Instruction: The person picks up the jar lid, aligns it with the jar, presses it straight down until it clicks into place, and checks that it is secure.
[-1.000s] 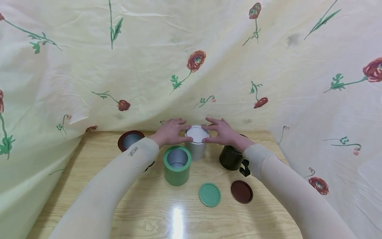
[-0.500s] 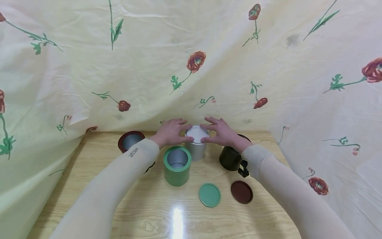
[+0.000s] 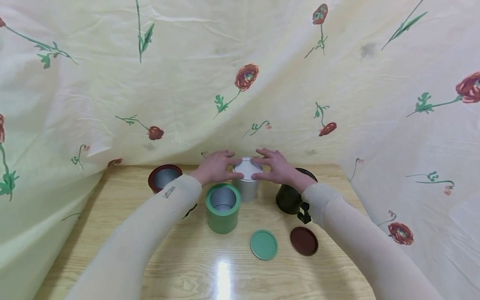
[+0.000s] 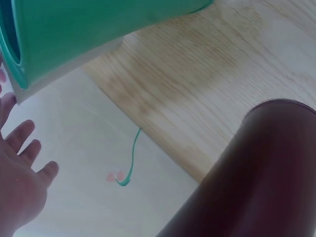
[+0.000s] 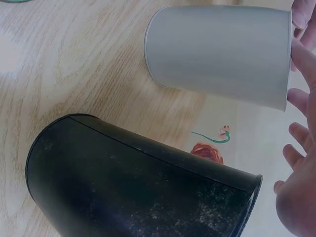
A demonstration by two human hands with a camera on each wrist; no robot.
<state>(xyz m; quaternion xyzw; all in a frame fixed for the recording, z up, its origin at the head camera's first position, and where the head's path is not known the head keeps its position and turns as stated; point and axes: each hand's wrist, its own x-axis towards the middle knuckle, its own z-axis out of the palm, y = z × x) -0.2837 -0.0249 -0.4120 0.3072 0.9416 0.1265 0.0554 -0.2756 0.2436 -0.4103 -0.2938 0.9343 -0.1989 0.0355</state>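
Note:
A light grey canister (image 3: pixel 246 189) with a flat pale lid (image 3: pixel 247 168) on its top stands upright at the back of the table. From the left, my left hand (image 3: pixel 216 166) touches the lid's rim with thumb and index finger, the other fingers spread. My right hand (image 3: pixel 279 167) does the same from the right side. In the right wrist view, fingertips (image 5: pixel 299 98) of the right hand lie along the top edge of the grey canister (image 5: pixel 217 52). The left wrist view shows the left hand (image 4: pixel 22 182) with spread fingers below the green canister (image 4: pixel 94 34).
An open green canister (image 3: pixel 222 218) stands in front of the grey one. A dark red-rimmed canister (image 3: pixel 156 178) is behind the left forearm, a black canister (image 3: pixel 289 199) beside the right wrist. A green lid (image 3: pixel 263 245) and a dark red lid (image 3: pixel 303 241) lie on the table (image 3: pixel 187 271).
My right hand has shifted very slightly left over the lid. The left hand stays almost still, and the canisters and loose lids have not moved.

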